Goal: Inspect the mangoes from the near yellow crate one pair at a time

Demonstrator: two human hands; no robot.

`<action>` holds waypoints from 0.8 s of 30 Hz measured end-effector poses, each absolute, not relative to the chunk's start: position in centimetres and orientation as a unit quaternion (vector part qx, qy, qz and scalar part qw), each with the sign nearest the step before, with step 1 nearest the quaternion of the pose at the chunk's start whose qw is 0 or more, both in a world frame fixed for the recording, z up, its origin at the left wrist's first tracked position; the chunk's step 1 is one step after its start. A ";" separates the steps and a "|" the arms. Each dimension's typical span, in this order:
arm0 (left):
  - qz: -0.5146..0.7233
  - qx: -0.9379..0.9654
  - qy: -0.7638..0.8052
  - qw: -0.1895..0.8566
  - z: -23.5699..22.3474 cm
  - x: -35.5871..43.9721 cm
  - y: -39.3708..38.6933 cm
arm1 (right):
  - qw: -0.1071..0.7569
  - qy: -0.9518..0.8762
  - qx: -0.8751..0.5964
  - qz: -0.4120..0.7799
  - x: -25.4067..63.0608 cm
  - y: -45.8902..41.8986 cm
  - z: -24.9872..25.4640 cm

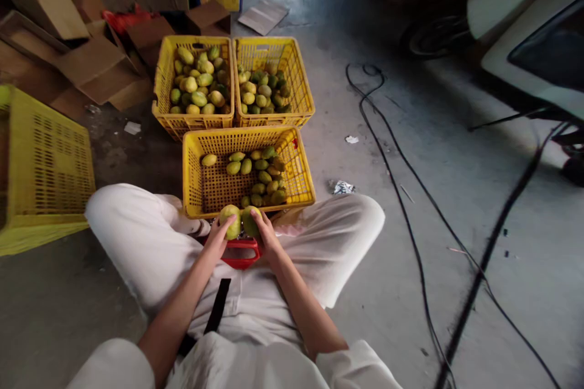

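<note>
I sit with my knees apart in white trousers. My left hand [218, 238] is wrapped round a yellow-green fruit [230, 219]. My right hand [264, 234] grips a darker green fruit [249, 220] pressed against the first one. Both fruits are held just over the near rim of a yellow plastic crate [194, 176], which holds several green fruits on its right side. A red stool edge [241, 253] shows beneath my hands.
Two more yellow crates stand behind: the left crate [163, 82] heaped with fruit, the right crate [305, 91] partly filled. An overturned yellow crate [45, 164] lies at left. Cardboard boxes [91, 61] pile at back left. Black cables [410, 194] run across the concrete floor at right.
</note>
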State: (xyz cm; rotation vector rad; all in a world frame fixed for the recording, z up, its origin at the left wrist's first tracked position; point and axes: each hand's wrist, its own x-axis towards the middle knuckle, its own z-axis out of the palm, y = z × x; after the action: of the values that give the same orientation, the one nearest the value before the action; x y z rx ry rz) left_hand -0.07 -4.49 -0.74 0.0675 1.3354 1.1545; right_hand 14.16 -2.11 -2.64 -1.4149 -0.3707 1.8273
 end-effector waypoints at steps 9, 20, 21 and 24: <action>0.514 0.037 0.559 0.650 -1.9 0.2 -4.6 | 0.397 -0.126 -0.565 0.713 14.2 -1.9 -2.4; 0.495 0.003 0.567 0.658 -1.8 0.6 -4.3 | 0.405 -0.139 -0.545 0.721 14.3 -2.0 -3.1; 0.498 -0.003 0.566 0.656 -1.8 0.6 -4.2 | 0.407 -0.140 -0.544 0.720 14.3 -2.0 -3.2; 0.502 -0.020 0.565 0.655 -1.6 0.5 -4.1 | 0.418 -0.137 -0.556 0.705 14.4 -2.0 -3.2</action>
State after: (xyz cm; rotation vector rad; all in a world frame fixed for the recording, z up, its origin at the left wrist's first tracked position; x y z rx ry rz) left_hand 0.49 -4.14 -1.57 -0.0458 1.2800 1.1373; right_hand 14.41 -2.04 -3.18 -1.3950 -0.3438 1.7685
